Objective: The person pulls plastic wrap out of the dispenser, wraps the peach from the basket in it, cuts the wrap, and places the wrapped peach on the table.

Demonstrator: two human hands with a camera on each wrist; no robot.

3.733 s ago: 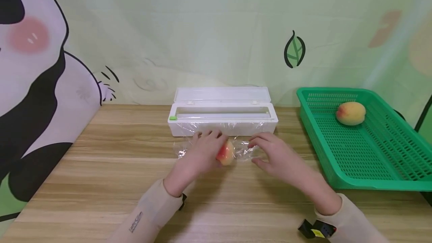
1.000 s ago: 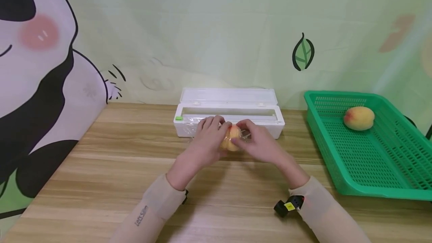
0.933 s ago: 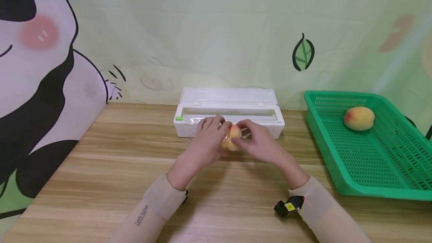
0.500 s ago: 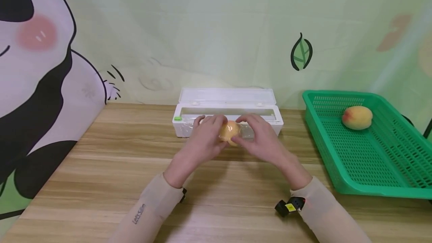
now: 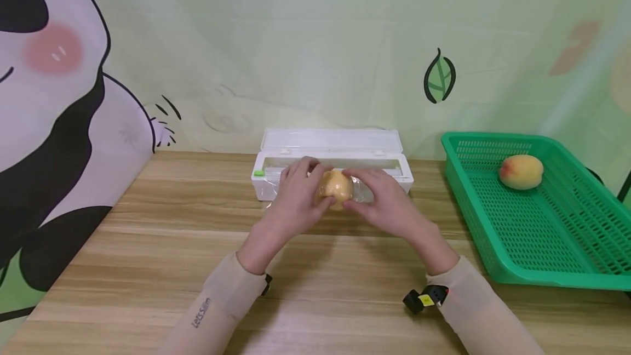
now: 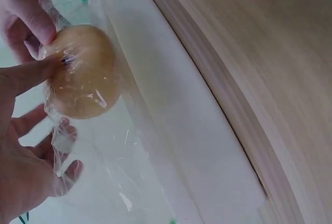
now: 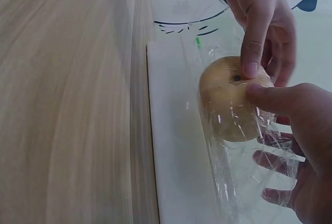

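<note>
A yellow-orange peach (image 5: 337, 186), covered in clear cling film, is held up in front of the white film box (image 5: 332, 139), whose lid stands raised behind it. My left hand (image 5: 298, 196) grips the peach from the left, thumb on its near side. From the right, my right hand (image 5: 386, 201) holds it, that thumb also on the near face. In the right wrist view both thumb tips press close together beside a small dark spot on the peach. Loose cling film (image 7: 228, 182) hangs past the peach around the fingers and runs back along the box.
A green plastic basket (image 5: 468, 223) stands at the right with a second, unwrapped peach (image 5: 521, 172) inside. Behind the wooden table (image 5: 172, 223) hangs a printed backdrop with a panda and leaves. A green slider (image 5: 259, 173) sits at the box's left end.
The peach has been raised from the table towards the box and turned, its red side now out of sight. My right hand has come in from the right to hold it.
</note>
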